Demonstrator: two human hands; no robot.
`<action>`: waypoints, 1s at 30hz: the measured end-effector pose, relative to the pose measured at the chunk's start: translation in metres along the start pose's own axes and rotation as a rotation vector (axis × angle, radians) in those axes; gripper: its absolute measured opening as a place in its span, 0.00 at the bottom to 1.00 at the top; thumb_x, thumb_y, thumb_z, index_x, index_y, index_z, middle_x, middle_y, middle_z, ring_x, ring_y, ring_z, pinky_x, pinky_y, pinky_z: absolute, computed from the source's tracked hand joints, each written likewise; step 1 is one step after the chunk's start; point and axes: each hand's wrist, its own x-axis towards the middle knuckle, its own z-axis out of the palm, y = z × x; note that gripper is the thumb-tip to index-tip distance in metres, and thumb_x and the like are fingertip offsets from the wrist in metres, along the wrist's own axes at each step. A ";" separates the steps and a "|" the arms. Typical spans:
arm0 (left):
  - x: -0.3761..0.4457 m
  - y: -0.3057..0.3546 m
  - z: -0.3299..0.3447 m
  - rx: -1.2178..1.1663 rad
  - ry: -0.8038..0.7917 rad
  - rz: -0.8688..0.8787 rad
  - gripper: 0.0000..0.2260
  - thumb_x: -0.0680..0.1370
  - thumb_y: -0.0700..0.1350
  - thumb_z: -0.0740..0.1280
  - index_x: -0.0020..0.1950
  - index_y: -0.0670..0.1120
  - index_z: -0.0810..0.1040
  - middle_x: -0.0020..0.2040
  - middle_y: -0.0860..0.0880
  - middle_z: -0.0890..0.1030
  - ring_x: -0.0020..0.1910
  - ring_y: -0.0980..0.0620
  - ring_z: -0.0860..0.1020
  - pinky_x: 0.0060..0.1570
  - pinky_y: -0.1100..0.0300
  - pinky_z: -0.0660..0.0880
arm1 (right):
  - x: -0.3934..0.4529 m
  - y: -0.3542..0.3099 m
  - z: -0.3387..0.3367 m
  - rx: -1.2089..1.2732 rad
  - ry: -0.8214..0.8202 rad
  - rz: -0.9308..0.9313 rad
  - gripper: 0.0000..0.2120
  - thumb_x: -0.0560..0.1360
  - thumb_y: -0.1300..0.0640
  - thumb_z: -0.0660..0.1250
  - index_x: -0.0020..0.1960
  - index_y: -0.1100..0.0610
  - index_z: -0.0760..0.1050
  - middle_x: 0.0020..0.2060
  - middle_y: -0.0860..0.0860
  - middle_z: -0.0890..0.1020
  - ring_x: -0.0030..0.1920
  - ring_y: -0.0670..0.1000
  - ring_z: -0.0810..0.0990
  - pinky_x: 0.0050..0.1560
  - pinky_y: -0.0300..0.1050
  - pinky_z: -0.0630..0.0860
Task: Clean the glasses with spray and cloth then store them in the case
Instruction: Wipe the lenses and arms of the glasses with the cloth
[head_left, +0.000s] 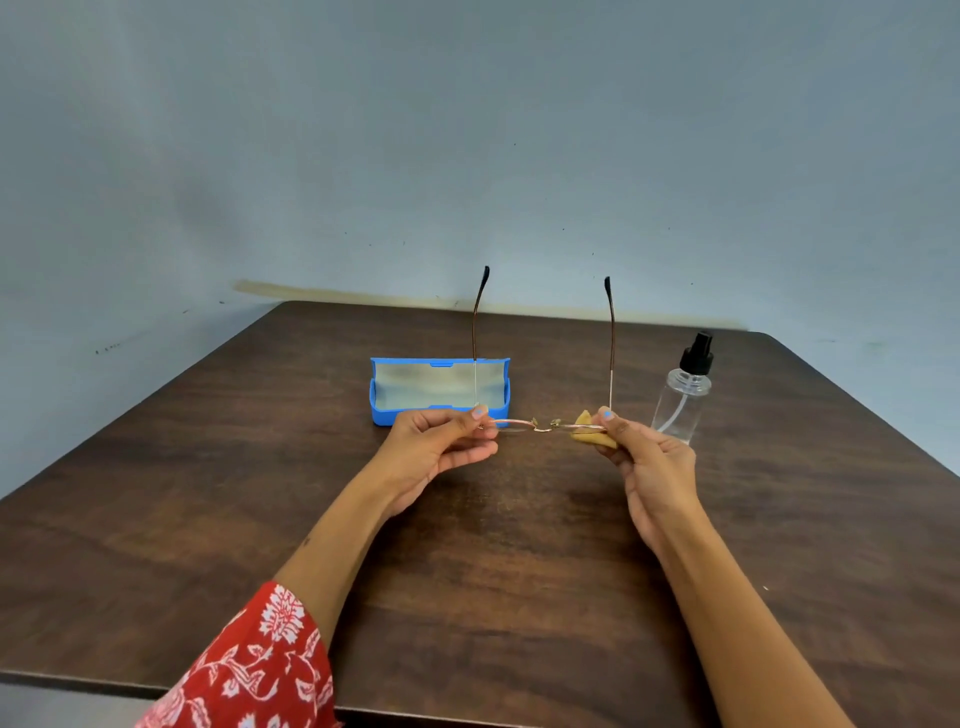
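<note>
**Wipe step in progress, right lens**

Glasses held in the air just in front of the open blue case, temples open and pointing away from the person. Left hand grip pinched on the left lens rim. Right hand grip pinches the yellow cloth around the right lens. Spray bottle stands on the surface right of the case, untouched. Likely next: wipe the other lens, fold the temples, lay the glasses in the case and shut the lid. Thin frame, so go light.
</note>
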 end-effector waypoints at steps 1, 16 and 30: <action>0.000 0.000 0.001 0.009 -0.015 0.005 0.07 0.74 0.41 0.68 0.41 0.38 0.83 0.40 0.42 0.85 0.41 0.49 0.84 0.40 0.61 0.80 | 0.000 -0.002 0.000 0.024 0.003 0.010 0.10 0.71 0.65 0.69 0.32 0.60 0.84 0.34 0.54 0.85 0.40 0.47 0.83 0.42 0.35 0.80; 0.030 0.015 0.035 0.033 0.181 0.082 0.08 0.75 0.39 0.69 0.36 0.39 0.82 0.30 0.44 0.83 0.30 0.51 0.82 0.32 0.62 0.80 | -0.005 0.003 0.011 0.079 -0.105 0.316 0.08 0.70 0.70 0.67 0.48 0.62 0.79 0.37 0.53 0.85 0.36 0.46 0.83 0.36 0.35 0.79; 0.025 0.016 0.036 -0.032 0.312 0.093 0.09 0.73 0.40 0.71 0.34 0.39 0.82 0.28 0.45 0.82 0.28 0.53 0.81 0.29 0.64 0.78 | -0.017 -0.015 0.055 -0.718 0.001 -0.987 0.12 0.66 0.70 0.73 0.46 0.58 0.81 0.42 0.51 0.83 0.44 0.44 0.80 0.45 0.31 0.75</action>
